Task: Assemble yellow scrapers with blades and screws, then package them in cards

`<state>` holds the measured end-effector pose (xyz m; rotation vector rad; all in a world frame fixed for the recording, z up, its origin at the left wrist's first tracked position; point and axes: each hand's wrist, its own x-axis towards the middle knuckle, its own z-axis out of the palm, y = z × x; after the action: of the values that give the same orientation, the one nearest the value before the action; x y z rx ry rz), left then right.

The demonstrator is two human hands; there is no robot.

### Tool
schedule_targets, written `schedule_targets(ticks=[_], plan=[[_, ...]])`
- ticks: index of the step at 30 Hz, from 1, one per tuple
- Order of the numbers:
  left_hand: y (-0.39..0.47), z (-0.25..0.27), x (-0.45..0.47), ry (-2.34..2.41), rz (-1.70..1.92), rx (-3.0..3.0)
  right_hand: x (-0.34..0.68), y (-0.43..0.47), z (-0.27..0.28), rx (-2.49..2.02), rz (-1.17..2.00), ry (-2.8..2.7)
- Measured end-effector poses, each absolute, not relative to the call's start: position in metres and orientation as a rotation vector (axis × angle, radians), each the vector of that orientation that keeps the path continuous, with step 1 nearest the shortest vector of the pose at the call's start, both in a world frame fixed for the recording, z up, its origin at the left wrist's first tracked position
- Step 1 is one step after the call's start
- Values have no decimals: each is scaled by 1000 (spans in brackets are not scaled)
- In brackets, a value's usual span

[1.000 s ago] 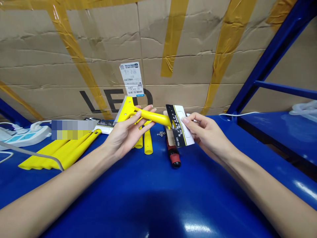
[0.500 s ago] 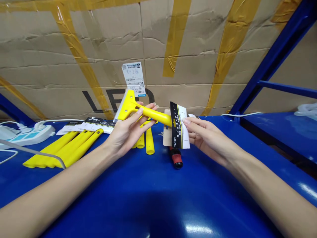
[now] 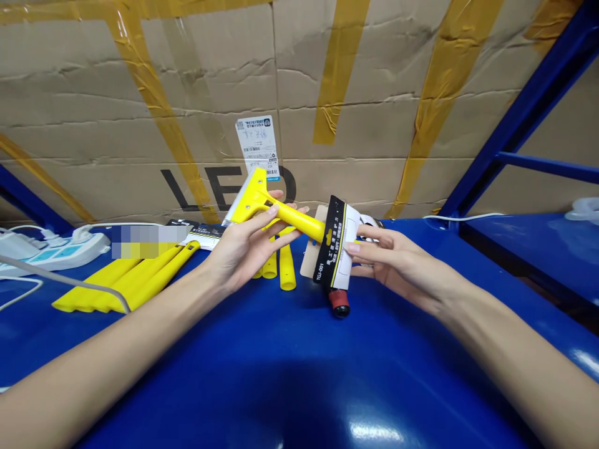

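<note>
A yellow scraper (image 3: 299,219) with a metal blade is held up over the blue surface, its head up to the left and its handle slanting down to the right. My left hand (image 3: 250,249) is closed around it near the head, thumb on top and fingers behind. At the handle's end, a black-and-white cardboard packaging card (image 3: 337,246) is folded around the handle. The thumb and fingers of my right hand (image 3: 388,252) pinch the card's right side. Behind the card, a red-and-black tool handle (image 3: 339,304) lies partly hidden.
Yellow scrapers with cards (image 3: 126,280) lie at left, beside a white power strip (image 3: 70,252) and its cables. Loose yellow handles (image 3: 287,271) lie behind my left hand. A taped cardboard box (image 3: 210,93) stands at the back; a blue metal frame (image 3: 505,125) rises at right.
The card has tilted a little on the handle, its top leaning right, with my right hand still pinching it. The view has shifted slightly. My left hand keeps its hold.
</note>
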<state>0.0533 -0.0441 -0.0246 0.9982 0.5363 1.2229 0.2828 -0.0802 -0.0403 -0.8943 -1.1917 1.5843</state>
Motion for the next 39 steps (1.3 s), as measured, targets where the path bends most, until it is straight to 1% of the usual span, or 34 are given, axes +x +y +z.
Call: schedule_targets(ticks=[3, 9, 15, 21, 27, 29, 31, 35, 39], plan=[[-43, -24, 52, 550, 1211, 1001, 283, -82, -40, -890, 1629, -1213], [-44, -22, 50, 561, 1194, 1019, 285, -81, -42, -912, 1723, -1054], [-47, -28, 51, 593, 1138, 1121, 280, -83, -40, -965, 1585, -1292], [-55, -35, 63, 655, 1091, 1098, 280, -84, -40, -947, 1643, -1261], [-56, -32, 63, 611, 1066, 1089, 278, -85, -41, -997, 1651, -1218], [-56, -30, 62, 590, 1095, 1080, 277, -85, -41, -1001, 1660, -1180], [-55, -29, 61, 611, 1198, 1047, 276, -85, -40, -1001, 1653, -1142], [-49, -30, 60, 789, 1371, 1028, 277, -84, -40, -1006, 1633, -1122], [-45, -29, 56, 853, 1366, 1093, 280, -84, -40, -1015, 1577, -1184]])
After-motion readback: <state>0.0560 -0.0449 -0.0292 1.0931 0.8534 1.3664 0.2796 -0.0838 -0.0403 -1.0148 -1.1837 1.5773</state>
